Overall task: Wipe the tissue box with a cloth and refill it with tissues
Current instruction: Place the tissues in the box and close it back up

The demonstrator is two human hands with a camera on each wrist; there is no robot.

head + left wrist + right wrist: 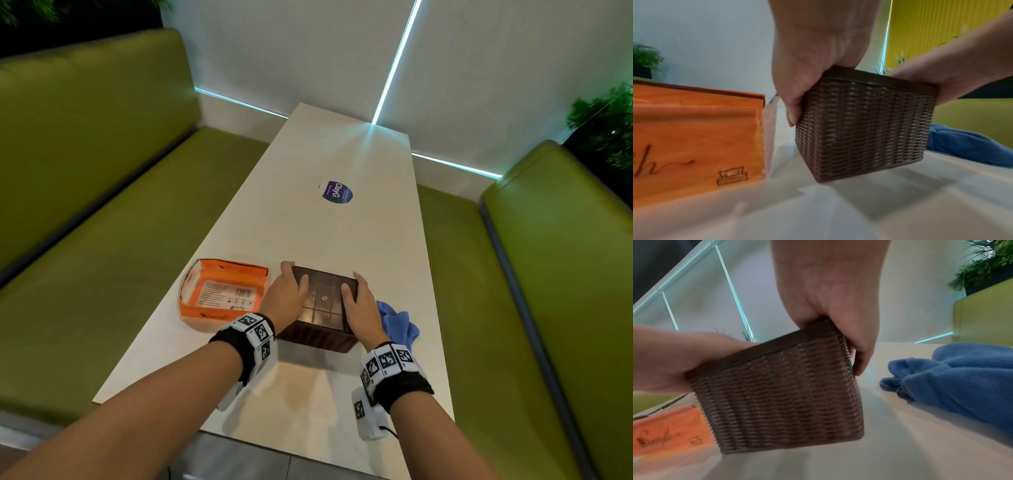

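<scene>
A dark brown woven tissue box (322, 305) (863, 126) (781, 391) with a flat lid is lifted a little off the white table (342, 222). My left hand (286, 294) (807, 53) grips its left side, thumb over the lid. My right hand (361, 301) (836, 298) grips its right side the same way. The box looks tilted in the wrist views. An orange tissue pack (222, 291) (694, 138) (668, 434) lies to the left of the box. A crumpled blue cloth (399, 323) (970, 146) (953, 386) lies to its right.
A round purple sticker (337, 192) sits farther along the table. Green bench seats (120, 222) flank the table on both sides. A white wall with lit blue strips (397, 65) closes the far end. Plants (603, 120) stand at the right.
</scene>
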